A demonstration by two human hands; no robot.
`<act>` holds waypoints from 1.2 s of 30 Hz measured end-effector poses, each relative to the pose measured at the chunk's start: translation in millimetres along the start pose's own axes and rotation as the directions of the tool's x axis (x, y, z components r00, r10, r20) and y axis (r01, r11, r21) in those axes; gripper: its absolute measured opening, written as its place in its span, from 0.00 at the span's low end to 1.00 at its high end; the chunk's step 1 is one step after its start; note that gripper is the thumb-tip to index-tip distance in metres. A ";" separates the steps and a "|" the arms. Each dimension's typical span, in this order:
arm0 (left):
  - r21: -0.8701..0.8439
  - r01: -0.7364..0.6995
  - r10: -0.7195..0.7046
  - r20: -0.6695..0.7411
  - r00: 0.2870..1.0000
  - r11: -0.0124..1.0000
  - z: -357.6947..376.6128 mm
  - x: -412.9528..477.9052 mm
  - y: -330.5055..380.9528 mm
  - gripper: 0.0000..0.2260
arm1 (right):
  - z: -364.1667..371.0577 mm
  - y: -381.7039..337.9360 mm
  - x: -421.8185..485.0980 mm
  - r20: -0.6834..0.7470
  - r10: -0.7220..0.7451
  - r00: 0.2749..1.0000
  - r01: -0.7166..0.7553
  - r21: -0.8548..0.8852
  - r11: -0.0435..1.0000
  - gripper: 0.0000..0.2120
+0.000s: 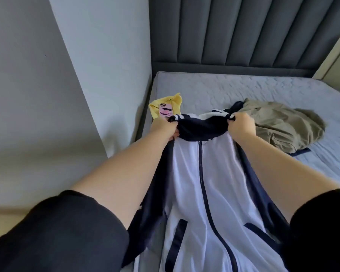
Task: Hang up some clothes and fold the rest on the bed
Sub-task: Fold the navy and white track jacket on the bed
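– Black sleeves [57, 232] sit closest; what runs out between them?
– A white-and-navy zip jacket [210, 173], over the bed [263, 89]. Its long axis runs straight away from the person: hem nearest, collar farthest.
– And the hands?
– Apart: the left hand [165, 128] and the right hand [241, 124] each clench a shoulder beside the collar, about equally far out. A khaki garment [287, 124] lies just right of the right hand, a yellow garment [175, 99] just beyond the left.

The jacket [204, 193] runs off the bottom edge, hem unseen.
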State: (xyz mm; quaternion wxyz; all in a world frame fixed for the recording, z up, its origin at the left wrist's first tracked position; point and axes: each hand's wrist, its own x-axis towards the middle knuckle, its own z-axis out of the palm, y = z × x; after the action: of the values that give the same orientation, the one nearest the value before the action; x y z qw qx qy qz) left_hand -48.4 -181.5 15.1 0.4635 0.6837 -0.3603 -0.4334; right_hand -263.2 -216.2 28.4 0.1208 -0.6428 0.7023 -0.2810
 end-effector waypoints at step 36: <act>0.784 -0.362 0.326 0.215 0.921 0.505 -9.8 -76.1 -269.4 0.25 | 223.3 81.5 -230.0 0.169 0.043 0.985 0.029 -0.405 0.914 0.26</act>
State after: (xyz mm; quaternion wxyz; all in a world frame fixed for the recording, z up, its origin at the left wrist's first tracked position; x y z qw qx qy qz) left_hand -42.6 -26.6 -218.1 0.1690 0.7246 -0.6548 -0.1328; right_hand -179.5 -45.1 -242.1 0.0465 -0.6735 0.7343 -0.0716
